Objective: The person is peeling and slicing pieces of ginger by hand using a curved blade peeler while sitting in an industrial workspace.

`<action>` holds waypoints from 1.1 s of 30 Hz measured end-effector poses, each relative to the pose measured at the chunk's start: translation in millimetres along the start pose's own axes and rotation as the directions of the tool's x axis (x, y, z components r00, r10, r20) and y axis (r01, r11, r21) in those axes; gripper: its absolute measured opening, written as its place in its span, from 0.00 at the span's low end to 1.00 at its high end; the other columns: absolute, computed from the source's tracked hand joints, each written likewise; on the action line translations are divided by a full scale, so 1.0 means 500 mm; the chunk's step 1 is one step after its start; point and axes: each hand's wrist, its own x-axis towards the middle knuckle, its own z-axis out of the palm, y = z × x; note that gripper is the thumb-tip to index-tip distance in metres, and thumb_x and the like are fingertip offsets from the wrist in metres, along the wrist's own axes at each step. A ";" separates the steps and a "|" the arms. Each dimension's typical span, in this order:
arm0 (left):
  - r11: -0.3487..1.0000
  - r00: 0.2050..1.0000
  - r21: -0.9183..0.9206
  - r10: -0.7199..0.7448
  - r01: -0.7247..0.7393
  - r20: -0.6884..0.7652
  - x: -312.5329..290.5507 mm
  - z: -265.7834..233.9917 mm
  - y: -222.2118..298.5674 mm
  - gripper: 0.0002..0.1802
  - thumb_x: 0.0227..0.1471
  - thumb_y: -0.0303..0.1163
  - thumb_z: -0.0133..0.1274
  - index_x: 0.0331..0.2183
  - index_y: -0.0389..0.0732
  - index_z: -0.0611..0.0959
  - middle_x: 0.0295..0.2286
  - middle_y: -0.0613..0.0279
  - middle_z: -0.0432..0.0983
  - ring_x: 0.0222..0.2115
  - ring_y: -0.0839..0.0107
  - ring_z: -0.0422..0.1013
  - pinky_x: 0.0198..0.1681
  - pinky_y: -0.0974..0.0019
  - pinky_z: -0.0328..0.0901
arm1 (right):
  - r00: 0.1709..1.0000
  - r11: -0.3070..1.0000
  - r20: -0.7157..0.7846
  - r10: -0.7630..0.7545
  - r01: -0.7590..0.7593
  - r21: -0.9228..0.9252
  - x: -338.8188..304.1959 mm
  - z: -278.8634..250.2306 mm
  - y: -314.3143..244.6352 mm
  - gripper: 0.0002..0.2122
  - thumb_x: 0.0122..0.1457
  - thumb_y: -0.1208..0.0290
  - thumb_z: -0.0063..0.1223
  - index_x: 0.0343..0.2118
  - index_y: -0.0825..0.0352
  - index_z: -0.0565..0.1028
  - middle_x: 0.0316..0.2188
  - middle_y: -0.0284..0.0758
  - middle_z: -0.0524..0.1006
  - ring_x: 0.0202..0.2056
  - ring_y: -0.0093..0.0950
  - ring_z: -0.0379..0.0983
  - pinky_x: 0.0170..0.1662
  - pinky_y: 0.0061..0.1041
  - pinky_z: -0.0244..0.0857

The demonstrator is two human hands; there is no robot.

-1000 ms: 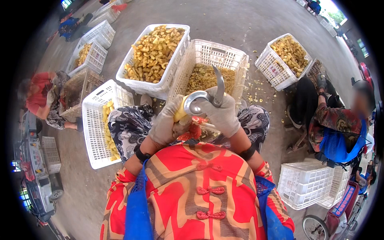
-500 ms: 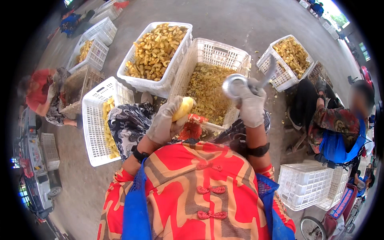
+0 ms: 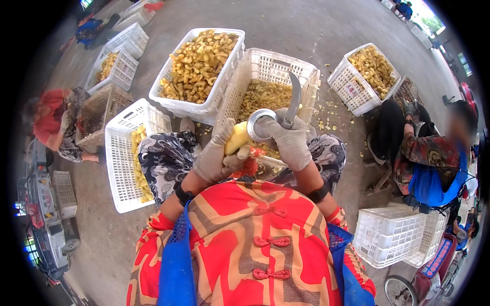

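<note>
My left hand (image 3: pixel 214 159), in a pale work glove, grips a yellow, mostly peeled piece of ginger root (image 3: pixel 237 137). My right hand (image 3: pixel 293 142), gloved too, is closed around a curved knife (image 3: pixel 295 99) whose blade points up and away from me. The same hand holds a round metal ring (image 3: pixel 251 124), its rim against the right end of the ginger. Both hands are above the near side of a white slatted crate (image 3: pixel 278 59) with peelings and scraps (image 3: pixel 268 97) in it.
A white crate heaped with ginger (image 3: pixel 201 64) stands far left of centre. Left of my knee, another crate (image 3: pixel 120 168) holds yellow peeled pieces. A ginger crate (image 3: pixel 370 71) sits to the right, near a seated person (image 3: pixel 431 158). Stacked crates (image 3: pixel 390 237) stand lower right.
My right hand has moved left and nearer, bringing the metal ring from above the scraps to the ginger. The knife blade now points more upward. My left hand has shifted slightly right.
</note>
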 end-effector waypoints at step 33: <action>0.964 0.984 0.215 0.169 -0.155 -0.049 -0.016 0.003 0.000 0.32 0.58 0.59 0.37 0.38 0.36 0.74 0.22 0.63 0.70 0.13 0.83 0.60 0.12 0.84 0.53 | 0.992 0.991 -0.003 -0.129 0.129 -0.014 -0.020 -0.007 -0.008 0.06 0.53 0.76 0.59 0.33 0.68 0.75 0.21 0.27 0.75 0.18 0.13 0.68 0.18 0.13 0.60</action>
